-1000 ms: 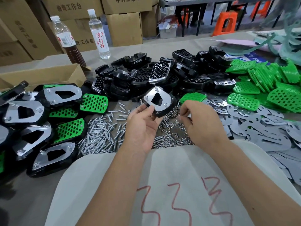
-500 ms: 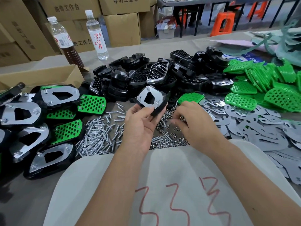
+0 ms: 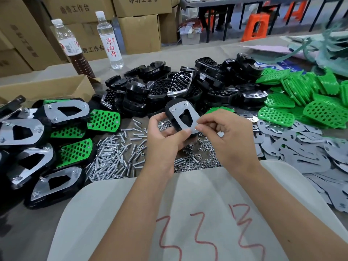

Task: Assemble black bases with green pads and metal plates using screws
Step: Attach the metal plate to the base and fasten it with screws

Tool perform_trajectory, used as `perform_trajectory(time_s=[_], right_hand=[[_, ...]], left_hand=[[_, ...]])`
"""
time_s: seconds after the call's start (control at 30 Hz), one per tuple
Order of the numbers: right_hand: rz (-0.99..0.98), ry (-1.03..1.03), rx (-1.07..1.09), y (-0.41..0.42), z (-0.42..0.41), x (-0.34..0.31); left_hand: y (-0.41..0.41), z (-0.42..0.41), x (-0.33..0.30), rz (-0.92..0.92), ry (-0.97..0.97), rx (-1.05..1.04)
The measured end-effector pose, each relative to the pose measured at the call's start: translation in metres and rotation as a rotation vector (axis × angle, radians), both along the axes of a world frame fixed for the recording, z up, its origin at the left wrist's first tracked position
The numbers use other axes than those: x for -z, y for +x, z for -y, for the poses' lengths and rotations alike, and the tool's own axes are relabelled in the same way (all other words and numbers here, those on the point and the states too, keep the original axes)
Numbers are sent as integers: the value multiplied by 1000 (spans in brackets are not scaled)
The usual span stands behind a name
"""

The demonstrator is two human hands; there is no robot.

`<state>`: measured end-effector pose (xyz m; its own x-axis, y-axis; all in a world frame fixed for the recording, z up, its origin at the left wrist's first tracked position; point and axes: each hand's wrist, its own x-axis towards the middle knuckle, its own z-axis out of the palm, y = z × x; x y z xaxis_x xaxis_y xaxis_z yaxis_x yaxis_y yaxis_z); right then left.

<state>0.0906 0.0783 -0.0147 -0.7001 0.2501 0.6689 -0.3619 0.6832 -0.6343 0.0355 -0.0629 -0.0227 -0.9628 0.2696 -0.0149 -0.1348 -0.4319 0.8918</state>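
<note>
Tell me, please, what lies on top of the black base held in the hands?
A metal plate with a cut-out lies on the black base, screw ends showing at its far corners. The right hand fingertips cover its near corner; any green pad beneath is hidden.

Two bottles (image 3: 108, 37) stand behind the black bases (image 3: 169, 91). Left of that heap lie about eight finished pieces (image 3: 66, 112). Screws (image 3: 113, 157), nuts (image 3: 197, 159), plates (image 3: 301, 147), green pads (image 3: 310, 95): too many to count.

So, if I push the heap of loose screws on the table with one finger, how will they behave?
The screws would probably scatter rather than move as one heap, since they lie loose and crisscrossed. Their round, smooth shafts suggest some may roll over the flat table. Each looks small and light, so a gentle push should be enough, and a few may slide into the nuts beside them.
</note>
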Motion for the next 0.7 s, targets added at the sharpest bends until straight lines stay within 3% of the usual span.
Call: perform_trajectory(time_s=[0.47,0.7], right_hand=[[95,-114,-195,0,-4,0],[54,-78,-133,-1,-2,4]], left_hand=[[3,3,-4,7,30,32],[5,3,-6,-1,25,37]])
